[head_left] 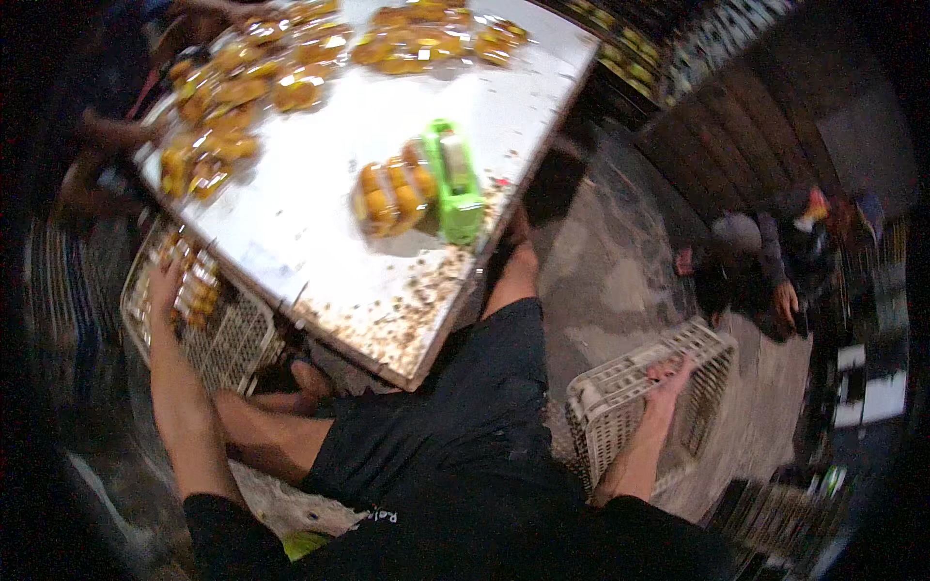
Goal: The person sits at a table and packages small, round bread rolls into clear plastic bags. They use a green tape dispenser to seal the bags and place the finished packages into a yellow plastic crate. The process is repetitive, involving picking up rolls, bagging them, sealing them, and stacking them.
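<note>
My left hand point(167, 281) reaches down into a beige plastic crate point(232, 339) at the left, beside the table. It is at clear-wrapped packs of golden rolls point(199, 290); its fingers are too blurred to show whether they grip one. At the right, my right hand point(668, 373) is closed on the rim of another beige plastic crate point(605, 387), which tilts beside my leg. On the white table point(320, 203) between them, a wrapped pack of rolls point(392, 198) lies against a bright green tape dispenser point(455, 184) with a roll of tape in it.
Several wrapped bread packs point(232, 97) cover the table's far left side, with more point(417, 39) at the far edge. Brown crumbs point(407, 310) litter its near corner. Another person's arm point(116, 131) is at the left edge; another person point(775, 252) sits low at the right.
</note>
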`<state>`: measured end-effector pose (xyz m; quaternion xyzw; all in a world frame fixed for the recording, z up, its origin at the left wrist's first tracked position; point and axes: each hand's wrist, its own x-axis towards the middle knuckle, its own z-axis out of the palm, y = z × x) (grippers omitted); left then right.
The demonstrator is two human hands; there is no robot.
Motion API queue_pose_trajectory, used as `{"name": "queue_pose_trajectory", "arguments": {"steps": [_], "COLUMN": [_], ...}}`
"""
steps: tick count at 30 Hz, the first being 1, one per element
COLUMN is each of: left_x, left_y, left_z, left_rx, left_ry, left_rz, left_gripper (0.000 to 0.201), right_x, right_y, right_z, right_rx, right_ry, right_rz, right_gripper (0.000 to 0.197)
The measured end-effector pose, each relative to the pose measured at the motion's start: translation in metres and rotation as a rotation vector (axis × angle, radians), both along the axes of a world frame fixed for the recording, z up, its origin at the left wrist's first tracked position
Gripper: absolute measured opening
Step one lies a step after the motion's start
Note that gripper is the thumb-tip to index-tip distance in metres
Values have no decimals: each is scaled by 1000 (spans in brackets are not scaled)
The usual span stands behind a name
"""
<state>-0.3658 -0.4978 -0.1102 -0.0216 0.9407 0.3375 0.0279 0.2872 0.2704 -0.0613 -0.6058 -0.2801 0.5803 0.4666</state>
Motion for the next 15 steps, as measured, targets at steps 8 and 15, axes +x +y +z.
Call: {"name": "queue_pose_trajectory", "arguments": {"steps": [8,15], "left_x": [38,73], "left_y": [50,20], "left_z": [45,18], "left_rx": [57,158], "left_ry": [-55,-143], "left_rz": [112,278], "left_gripper": [44,55], "right_x": [-41,-212], "right_y": [86,61], "right_z": [175,297], "right_rx": [537,939], "right_ry": [-203,-461], "right_rz": [92,695], "right_gripper": [35,31]}}
